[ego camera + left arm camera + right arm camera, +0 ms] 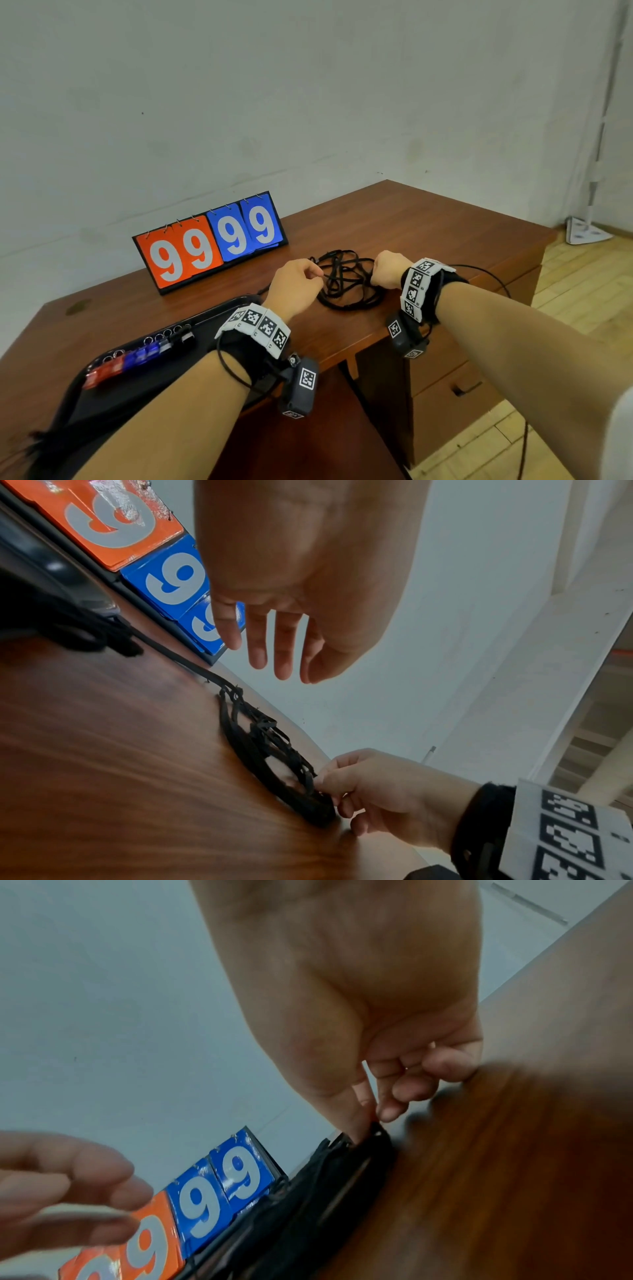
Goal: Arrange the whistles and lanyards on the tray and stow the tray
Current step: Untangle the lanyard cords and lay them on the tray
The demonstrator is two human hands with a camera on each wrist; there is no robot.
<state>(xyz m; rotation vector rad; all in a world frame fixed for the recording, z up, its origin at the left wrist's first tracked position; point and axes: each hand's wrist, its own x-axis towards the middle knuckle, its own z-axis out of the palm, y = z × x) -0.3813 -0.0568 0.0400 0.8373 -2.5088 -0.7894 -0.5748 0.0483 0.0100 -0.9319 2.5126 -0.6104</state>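
A tangle of black lanyards (342, 284) lies on the wooden desk (428, 233) in front of me. My right hand (375, 274) pinches a strand at the tangle's right edge between thumb and fingers; the right wrist view shows the pinch (377, 1115) on the lanyards (308, 1191). My left hand (315, 277) hovers at the tangle's left edge. Seen from the left wrist, its fingers (284, 656) hang relaxed above the lanyards (253, 739) and hold nothing. A black tray (144, 390) at the front left carries a row of red, blue and black whistles (137, 356).
A flip scoreboard (209, 240) reading 99 99 stands at the back of the desk, against the wall. The desk's right edge drops to a wooden floor. Below the front edge are drawers with a handle (466, 389). A white stand foot (582, 233) sits at the far right.
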